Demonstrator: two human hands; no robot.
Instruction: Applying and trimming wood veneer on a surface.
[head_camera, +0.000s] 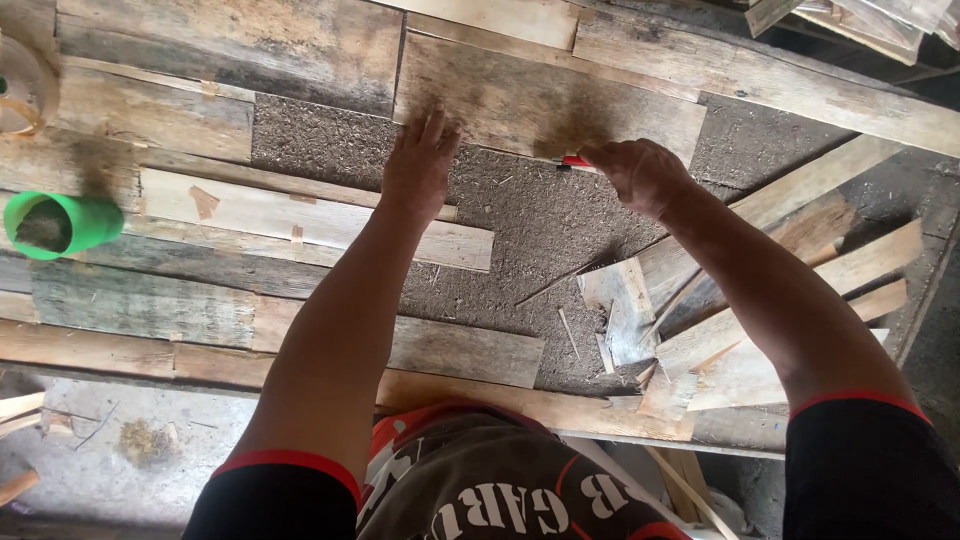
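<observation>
The left hand (420, 165) is laid flat, palm down, with the fingers spread and pointing away from the body; the fingertips rest at the near edge of a weathered grey plank (540, 100), while the palm lies on the rough, sawdust-strewn board surface (540, 230) beneath. The right hand (640, 175) is closed into a loose fist around a small red tool (575, 160), of which only a short red tip is seen projecting from the thumb side toward the left hand; its kind cannot be told. The tip is held against the lower edge of the same grey plank, just beside the left hand and a little apart from it. Below the left hand a pale plank (300, 215) is laid crosswise, its end passing under the left forearm. Well out to the left of the left hand, a green cup (65, 225) with dark contents is seen on its side on the planks. Under and beyond the right forearm a loose heap of pale wood offcuts (740, 300) is piled, several pieces overlapping at angles. Nearer the body, between the two forearms, a long brown plank (470, 350) is laid, with another board edge just behind it.
</observation>
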